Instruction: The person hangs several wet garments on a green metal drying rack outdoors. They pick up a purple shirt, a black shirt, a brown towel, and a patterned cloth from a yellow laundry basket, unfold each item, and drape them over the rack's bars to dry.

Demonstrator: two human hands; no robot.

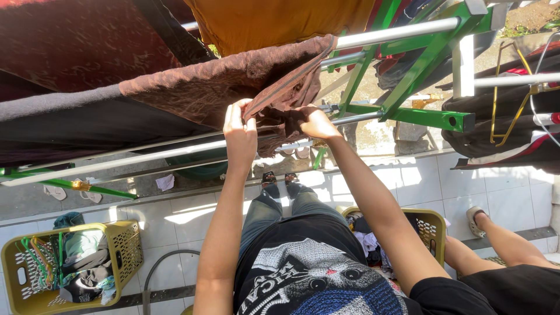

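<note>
Fingers of both hands are pinched narrow on the brown patterned garment (233, 81), which drapes over the silver rail (396, 32) of the green drying rack (420, 114) in the upper middle of the view. Left hand (240, 125) grips its lower edge from the left; right hand (315, 121) clutches a bunched fold just beside it. To do this well, I judge the bunched part should be drawn right along the rail while the left hand keeps the hem taut, so the cloth lies flat and single, clear of the black cloth (70, 125) next to it

Below lies a white tiled floor (513, 192) in patchy sunlight. A yellow basket (125, 245) holding clothes and hangers stands at the near left, a second yellow basket (433, 227) at the near right behind the arm. Another person's leg (501, 236) stretches across the tiles far right. An orange cloth (274, 20) hangs at the top, and dark garments (507, 134) hang off the right rails
</note>
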